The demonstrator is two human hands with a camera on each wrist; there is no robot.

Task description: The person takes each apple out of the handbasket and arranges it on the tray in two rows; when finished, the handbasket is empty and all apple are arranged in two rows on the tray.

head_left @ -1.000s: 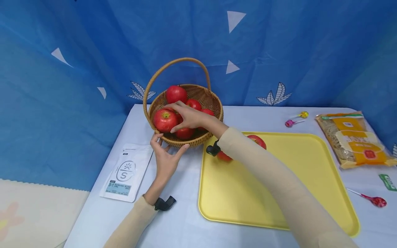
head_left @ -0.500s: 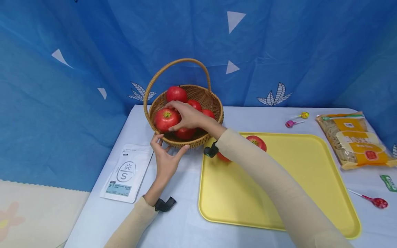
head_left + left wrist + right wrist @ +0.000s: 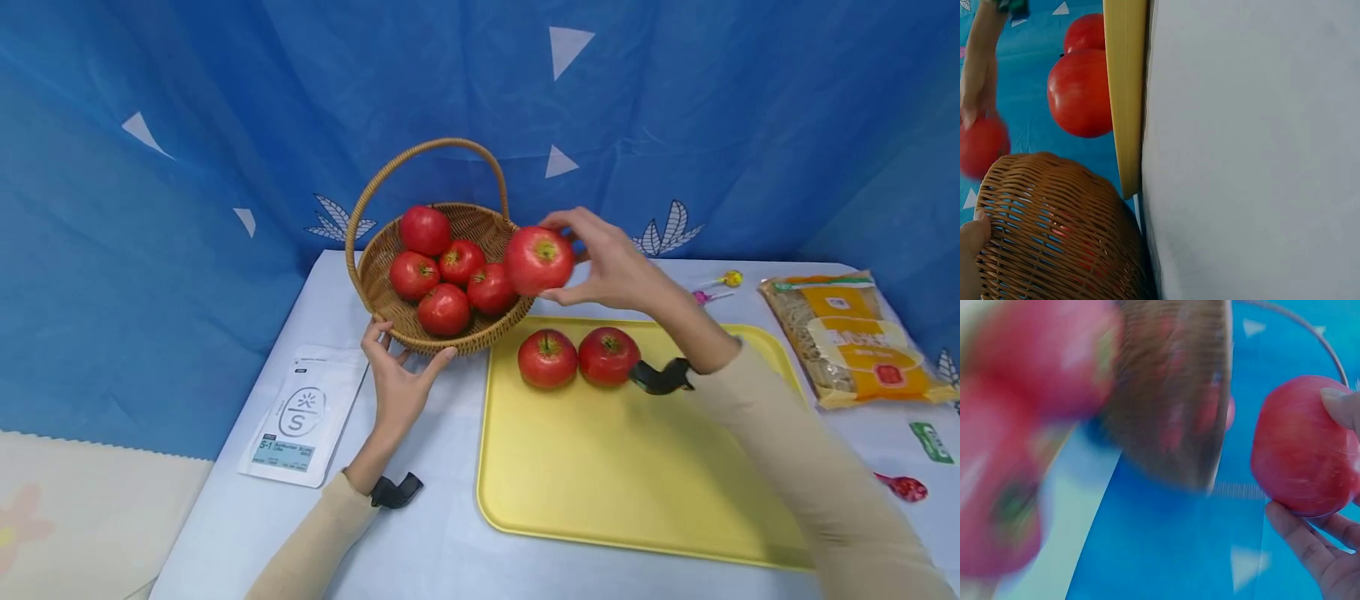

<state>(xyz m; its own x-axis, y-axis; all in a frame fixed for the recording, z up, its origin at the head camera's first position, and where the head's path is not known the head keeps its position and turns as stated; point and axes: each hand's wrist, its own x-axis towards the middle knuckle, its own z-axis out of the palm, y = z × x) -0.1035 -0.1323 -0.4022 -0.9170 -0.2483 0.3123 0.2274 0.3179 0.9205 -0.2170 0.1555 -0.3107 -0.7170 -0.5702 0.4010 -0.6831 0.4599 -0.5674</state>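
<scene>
I'm pinching a round red tomato (image 3: 538,260) in my right grip (image 3: 607,265), just beside the woven wicker basket (image 3: 480,333); my left grip (image 3: 397,383), spread, is cupping its wall.

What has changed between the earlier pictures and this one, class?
The right hand has lifted one apple out of the basket and carried it right, above the tray. The left hand still steadies the basket; two apples remain on the tray.
</scene>
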